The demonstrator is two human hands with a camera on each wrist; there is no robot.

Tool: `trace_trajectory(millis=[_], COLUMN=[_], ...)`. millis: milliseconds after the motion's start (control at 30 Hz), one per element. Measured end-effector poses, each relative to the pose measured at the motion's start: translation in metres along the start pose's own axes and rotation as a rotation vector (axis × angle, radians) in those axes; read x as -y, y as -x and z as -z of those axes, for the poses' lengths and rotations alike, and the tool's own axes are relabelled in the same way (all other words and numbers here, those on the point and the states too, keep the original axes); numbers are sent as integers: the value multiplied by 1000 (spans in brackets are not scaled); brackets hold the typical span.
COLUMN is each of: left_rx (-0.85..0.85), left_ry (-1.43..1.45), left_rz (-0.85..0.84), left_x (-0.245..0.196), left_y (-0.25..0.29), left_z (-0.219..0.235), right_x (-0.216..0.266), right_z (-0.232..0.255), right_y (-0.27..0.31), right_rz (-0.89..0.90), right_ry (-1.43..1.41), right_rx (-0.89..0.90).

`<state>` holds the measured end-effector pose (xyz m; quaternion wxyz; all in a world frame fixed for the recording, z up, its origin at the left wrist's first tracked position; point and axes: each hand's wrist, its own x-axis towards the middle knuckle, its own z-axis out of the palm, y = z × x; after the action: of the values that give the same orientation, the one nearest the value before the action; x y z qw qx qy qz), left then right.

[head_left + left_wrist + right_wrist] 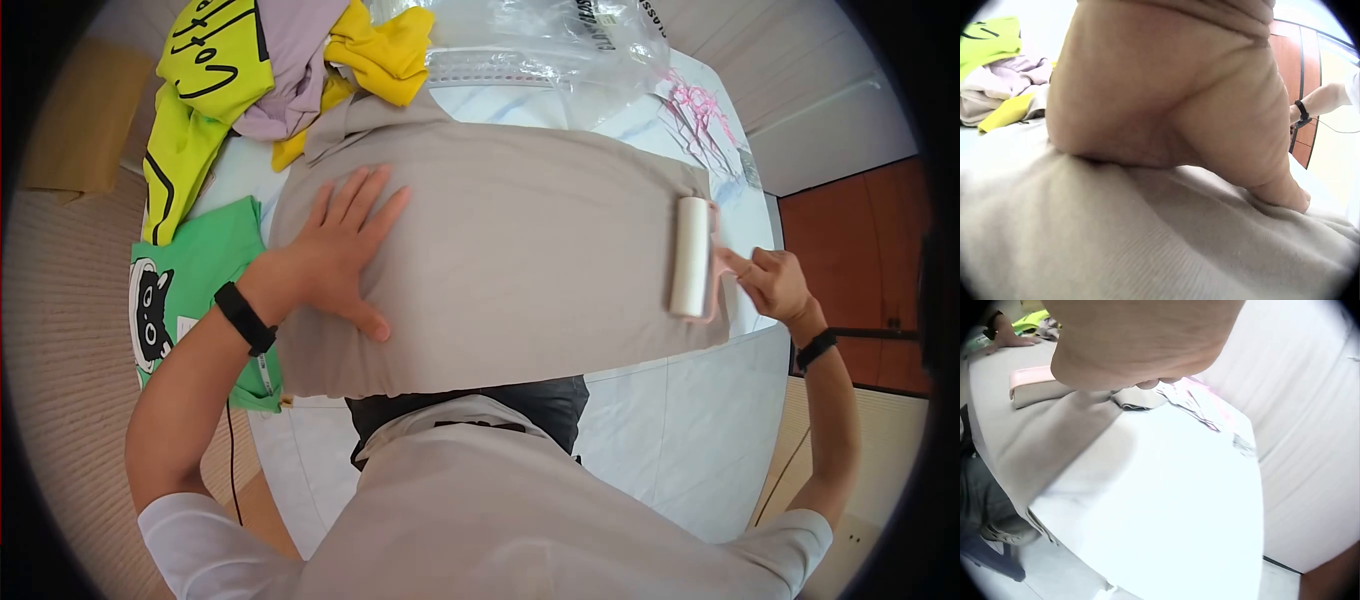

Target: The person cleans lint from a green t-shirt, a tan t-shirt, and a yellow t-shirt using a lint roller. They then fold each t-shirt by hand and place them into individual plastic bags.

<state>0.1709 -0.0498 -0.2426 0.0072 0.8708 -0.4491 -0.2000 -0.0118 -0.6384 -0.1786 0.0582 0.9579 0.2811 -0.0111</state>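
A grey-beige garment point(520, 250) lies spread across the white table, with small wrinkles over its surface. On its left part rests my left hand point(345, 245), palm down, fingers and thumb spread. The left wrist view shows the heel of this hand point(1166, 94) pressing the ribbed cloth. At the garment's right end my right hand point(775, 285) grips the handle of a lint roller point(690, 258), a white roll in a pink frame, index finger extended along it. The roll lies against the cloth near the edge. In the right wrist view the palm hides most of the handle.
On the left is a folded green garment point(205, 240) with a black animal print. A lime-yellow garment point(215, 75), mauve clothing point(290, 75) and yellow clothing point(385, 50) are heaped behind it. Clear plastic bags point(540, 55) lie at the back, beside tags with pink strings point(700, 110).
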Motion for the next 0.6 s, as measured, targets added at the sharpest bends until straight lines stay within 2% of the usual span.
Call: trace_trajectory(millis=[133,267,400,500,567,600], left_rx=[21,50,87,-75,-83,-88], left_ry=[-5,-47,-146,-12,78,124], left_rz=[15,27,-28,-115,-166,-194], left_x=[-3,-9,-19,-29,-41,-45], left_y=[0,-1,-8,-23,-38,-45], left_z=[3,9,18,7,9,10], right_x=[-9,-11,-13,4,15,23], right_z=[2,17,28,26,13,9], right_y=[29,16,-1,-28,-50,-61], right_rz=[-114,-37,-139,-246,-195,-184], right_ry=[28,112,6,-139,-256,-273], right_rx=[34,60,-88,-236,-299,-258])
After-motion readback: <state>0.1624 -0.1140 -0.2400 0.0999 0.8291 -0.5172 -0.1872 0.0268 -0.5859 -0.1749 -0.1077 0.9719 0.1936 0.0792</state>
